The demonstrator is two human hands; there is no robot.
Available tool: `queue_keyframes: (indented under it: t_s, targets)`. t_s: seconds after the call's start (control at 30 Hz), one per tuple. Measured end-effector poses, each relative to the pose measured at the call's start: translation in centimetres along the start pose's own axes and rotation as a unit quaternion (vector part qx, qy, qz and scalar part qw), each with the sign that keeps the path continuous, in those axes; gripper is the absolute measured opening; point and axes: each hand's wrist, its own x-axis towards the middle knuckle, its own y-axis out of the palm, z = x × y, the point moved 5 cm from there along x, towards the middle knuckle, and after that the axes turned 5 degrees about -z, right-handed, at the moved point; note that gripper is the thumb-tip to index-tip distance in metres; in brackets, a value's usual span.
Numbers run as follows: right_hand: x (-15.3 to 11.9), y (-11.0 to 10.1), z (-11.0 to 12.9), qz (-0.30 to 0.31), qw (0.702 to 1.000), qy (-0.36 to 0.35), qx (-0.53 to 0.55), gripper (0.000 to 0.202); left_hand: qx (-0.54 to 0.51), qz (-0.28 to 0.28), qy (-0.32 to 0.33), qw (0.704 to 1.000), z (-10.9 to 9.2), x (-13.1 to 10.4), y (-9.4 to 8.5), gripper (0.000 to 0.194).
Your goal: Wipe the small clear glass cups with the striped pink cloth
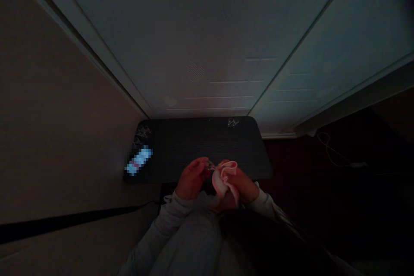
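Both hands meet over the front edge of a dark table. My left hand (193, 177) is closed on a small clear object (210, 165), whose shape is hard to make out in the dim light. Bunched pink cloth (223, 186) hangs from my right hand (243, 184), whose fingers are wrapped round its upper part. The clear object touches or nearly touches the cloth's top edge. Part of my right hand's fingers is hidden behind the cloth folds.
The dark table (181, 146) carries small clear pieces (233, 122) at its back right, more clear items (142, 133) at back left, and a blurred-out bright object (138, 161) at left. Pale panels (194, 30) rise behind it. A white cable (336, 155) lies at right.
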Motion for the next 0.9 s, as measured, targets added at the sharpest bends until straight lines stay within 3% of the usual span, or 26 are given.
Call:
queue_keyframes:
  t_s: [0.23,0.4,0.6,0.7,0.9]
  targets:
    - [0.4,-0.9,-0.6,-0.052,0.998,-0.017,-0.021,0.021,0.018,-0.019,0.018,1.0,-0.2,-0.2,0.0,0.027]
    - [0.6,-1.2,-0.6,-0.075,0.997,-0.027,-0.024,0.025,0.09,-0.044,0.051,0.994,-0.2,0.1,-0.5,0.03]
    - [0.6,-1.5,-0.5,-0.105,0.993,-0.047,-0.03,0.023,0.287,-0.131,0.164,0.935,-1.6,-0.3,-1.0,0.033]
    - [0.5,-1.3,-0.4,-0.099,0.991,-0.066,-0.053,0.022,0.33,-0.099,0.185,0.921,-1.8,-0.8,-0.2,0.035]
    - [0.3,-0.8,-0.5,-0.062,0.996,-0.049,-0.051,0.024,0.328,-0.027,0.214,0.92,-1.6,-1.4,0.7,0.05]
